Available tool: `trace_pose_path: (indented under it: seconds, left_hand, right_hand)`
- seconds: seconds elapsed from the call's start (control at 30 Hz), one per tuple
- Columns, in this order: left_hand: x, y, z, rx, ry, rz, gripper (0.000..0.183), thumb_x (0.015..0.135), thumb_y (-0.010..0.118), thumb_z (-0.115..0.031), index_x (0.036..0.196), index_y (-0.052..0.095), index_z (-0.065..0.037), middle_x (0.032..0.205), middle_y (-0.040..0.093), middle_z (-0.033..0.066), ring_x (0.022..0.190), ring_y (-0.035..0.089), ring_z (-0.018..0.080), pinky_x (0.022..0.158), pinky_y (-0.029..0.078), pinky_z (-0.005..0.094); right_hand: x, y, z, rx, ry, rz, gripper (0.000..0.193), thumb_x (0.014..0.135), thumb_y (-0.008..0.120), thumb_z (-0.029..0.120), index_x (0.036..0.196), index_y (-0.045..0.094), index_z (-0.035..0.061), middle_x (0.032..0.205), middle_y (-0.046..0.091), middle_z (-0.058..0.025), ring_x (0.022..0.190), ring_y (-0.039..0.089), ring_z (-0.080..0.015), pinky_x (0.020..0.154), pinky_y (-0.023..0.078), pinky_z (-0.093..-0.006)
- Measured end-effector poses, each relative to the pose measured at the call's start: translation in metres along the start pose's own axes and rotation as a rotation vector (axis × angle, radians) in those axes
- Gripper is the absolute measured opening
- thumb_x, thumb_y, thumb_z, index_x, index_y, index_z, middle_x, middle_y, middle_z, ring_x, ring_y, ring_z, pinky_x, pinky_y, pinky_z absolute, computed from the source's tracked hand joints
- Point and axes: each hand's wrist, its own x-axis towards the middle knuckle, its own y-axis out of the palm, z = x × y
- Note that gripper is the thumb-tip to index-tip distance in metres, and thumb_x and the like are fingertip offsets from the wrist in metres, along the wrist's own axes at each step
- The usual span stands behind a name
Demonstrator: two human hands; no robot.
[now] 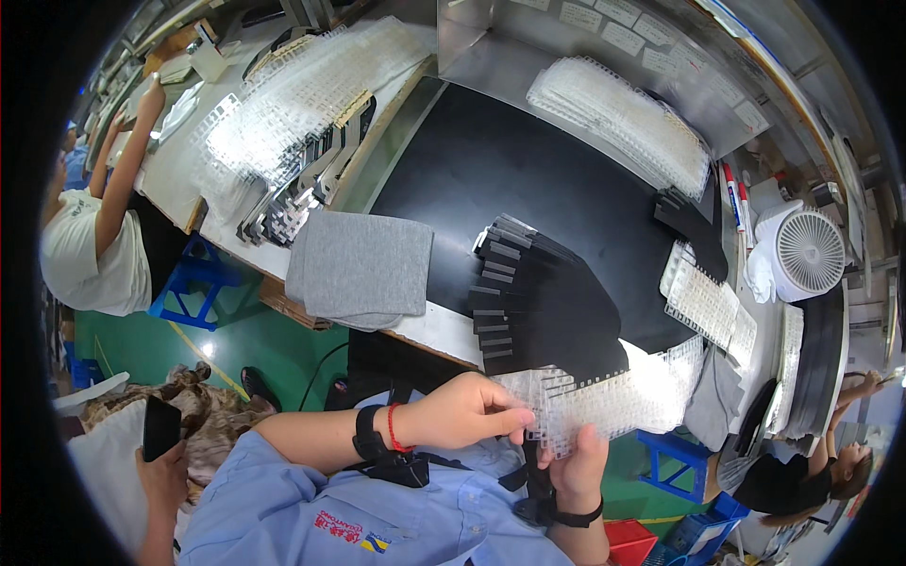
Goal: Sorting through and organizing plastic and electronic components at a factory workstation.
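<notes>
At the table's front edge, my left hand [467,410] pinches the left end of a translucent perforated plastic sheet [613,406]. My right hand [578,462] grips the near edge of the same sheet, its thumb on top. Several such sheets seem to overlap there; how many are in my fingers I cannot make out. Just beyond lies a fanned stack of black strips [557,302] with grey tabs along its left side. Its near end touches the perforated sheets.
A black mat [453,170] covers the table. Folded grey cloth [359,264] lies left, perforated sheets [623,118] at the back, a white fan [807,250] and markers [733,198] right. More sheets [311,85] fill the left table. Other people work nearby; one hand holds a phone [161,427].
</notes>
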Motion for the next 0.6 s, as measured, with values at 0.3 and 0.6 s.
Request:
trace_pose_path:
  seconds: [0.3,0.6]
  left_hand:
    - [0.002,0.002,0.009,-0.327,0.004,-0.111,0.032,0.095,0.049,-0.023,0.08,0.066,0.0,0.075,0.065,0.0025,0.07,0.056,0.0063,0.065,0.045,0.022]
    - [0.001,0.004,0.01,-0.307,-0.017,-0.097,0.037,0.096,0.045,-0.027,0.082,0.066,0.001,0.075,0.065,0.003,0.069,0.054,0.0068,0.065,0.044,0.0218]
  right_hand:
    - [0.006,0.017,0.007,-0.085,-0.103,-0.066,0.048,0.09,0.052,0.033,0.116,0.042,-0.0046,0.088,0.06,-0.0153,0.049,0.054,-0.0147,0.036,0.042,-0.0235]
    - [0.006,0.025,0.007,-0.099,-0.143,-0.137,0.047,0.089,0.053,0.032,0.117,0.041,-0.0039,0.089,0.06,-0.0149,0.051,0.055,-0.0138,0.035,0.041,-0.0219]
